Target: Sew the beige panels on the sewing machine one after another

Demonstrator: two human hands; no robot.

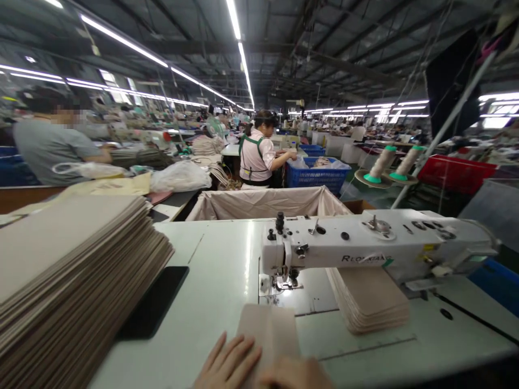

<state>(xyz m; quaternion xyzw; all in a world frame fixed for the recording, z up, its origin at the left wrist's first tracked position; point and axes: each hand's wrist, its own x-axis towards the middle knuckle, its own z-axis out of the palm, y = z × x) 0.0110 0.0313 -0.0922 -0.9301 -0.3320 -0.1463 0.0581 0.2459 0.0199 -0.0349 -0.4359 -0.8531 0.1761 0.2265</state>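
Observation:
A beige fabric piece point(270, 329) lies on the pale green table in front of the sewing machine point(365, 246), its far end just short of the presser foot. My left hand point(231, 363) rests flat with spread fingers on the left edge of the piece. My right hand point(295, 374) is at its near right part, blurred and cut off by the bottom edge; its fingers are curled down, and what they hold cannot be made out. Under the machine arm sits a small stack of beige pieces point(371, 297).
A tall stack of beige panels point(81, 259) stands at the left, beside a dark phone-like slab point(156, 302). Behind the table is a cloth-lined bin point(259, 202). Thread cones point(381, 162) stand at the right. One person stands beyond the bin, another at far left.

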